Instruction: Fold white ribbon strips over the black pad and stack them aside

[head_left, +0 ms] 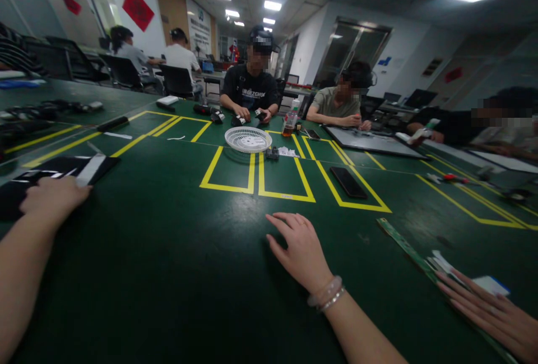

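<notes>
Black flat packet (63,164) sits at the far left of the green table (180,274), right under the left hand (54,196). That hand rests over the near part of it, thumb out to the right by the lower end of a pale strip (90,170) lying across the packet. It's dim and stretched over there, so honestly can't tell if the fingers are pinching anything or just resting.

Right hand (298,246) is out over bare tabletop, palm down, fingers loosely spread and holding nothing, with two bracelets (325,294) on the wrist. Ahead of it are boxes marked out in yellow tape (227,188), with a dark phone (348,182) lying inside one.

Farther up there's a round white slotted basket (247,141), and a bottle (291,120) with some amber liquid just past it. Off to the right, a co-worker's hand (491,308) lies over a long green strip (406,247). Across the table, a person in a black T-shirt (252,92) is handling small dark parts.
</notes>
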### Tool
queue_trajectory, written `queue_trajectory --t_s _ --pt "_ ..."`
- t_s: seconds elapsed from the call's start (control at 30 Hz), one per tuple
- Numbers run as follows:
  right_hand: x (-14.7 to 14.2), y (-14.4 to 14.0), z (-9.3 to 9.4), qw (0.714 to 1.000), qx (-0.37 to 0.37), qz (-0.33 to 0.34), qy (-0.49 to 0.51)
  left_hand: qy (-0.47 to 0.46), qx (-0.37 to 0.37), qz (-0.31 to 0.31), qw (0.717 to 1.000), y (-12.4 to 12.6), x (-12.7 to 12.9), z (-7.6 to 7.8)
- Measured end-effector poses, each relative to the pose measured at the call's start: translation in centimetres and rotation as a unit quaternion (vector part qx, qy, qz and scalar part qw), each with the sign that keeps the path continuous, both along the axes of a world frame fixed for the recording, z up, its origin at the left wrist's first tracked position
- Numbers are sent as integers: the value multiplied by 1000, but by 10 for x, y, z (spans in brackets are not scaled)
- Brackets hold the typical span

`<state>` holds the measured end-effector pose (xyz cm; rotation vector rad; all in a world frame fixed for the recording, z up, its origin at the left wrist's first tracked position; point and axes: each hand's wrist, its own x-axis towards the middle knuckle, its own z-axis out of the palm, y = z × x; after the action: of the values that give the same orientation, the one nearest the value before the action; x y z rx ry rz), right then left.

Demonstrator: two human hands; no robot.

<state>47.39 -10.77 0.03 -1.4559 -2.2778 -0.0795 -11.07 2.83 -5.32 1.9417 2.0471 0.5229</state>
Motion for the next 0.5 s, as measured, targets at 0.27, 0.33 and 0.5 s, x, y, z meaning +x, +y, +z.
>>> queue_trajectory --t_s 0.27,0.33,0.5 --pt "-2 -2 3 999 7 29 13 -7 89 -22 996 1 77 26" --pt "-3 -2 4 998 6 54 16 -11 74 -110 991 -8 127 38" --pt "-6 -4 5 994 -15 109 -1 -37 53 -364 929 -50 232 45"
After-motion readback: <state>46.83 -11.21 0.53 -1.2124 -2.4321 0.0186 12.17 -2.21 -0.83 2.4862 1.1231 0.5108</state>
